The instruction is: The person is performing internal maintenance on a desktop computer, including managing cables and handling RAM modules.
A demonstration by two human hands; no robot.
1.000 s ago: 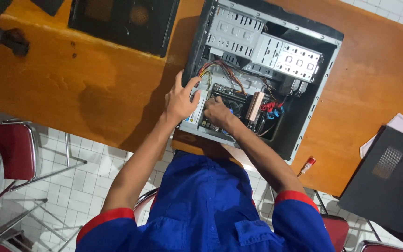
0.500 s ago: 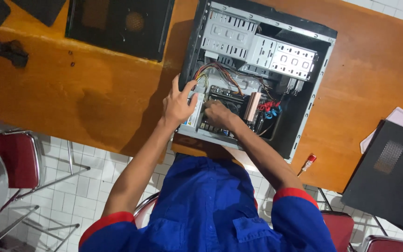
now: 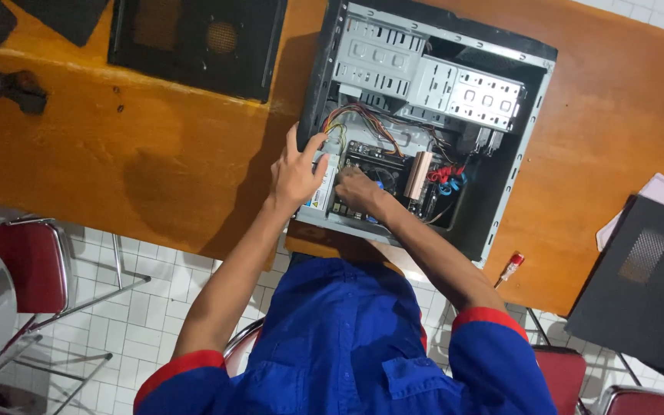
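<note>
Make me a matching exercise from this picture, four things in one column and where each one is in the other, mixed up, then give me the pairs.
Things
1. left hand
2. right hand
3. screwdriver with red handle
4. black side panel

Places
A. flat on the wooden table, left of the computer case
B. inside the case, on the motherboard
C. near the table's front edge, right of the case
D. on the case's left edge, fingers spread

Pairs: 1-D, 2-B, 3-C, 4-A
</note>
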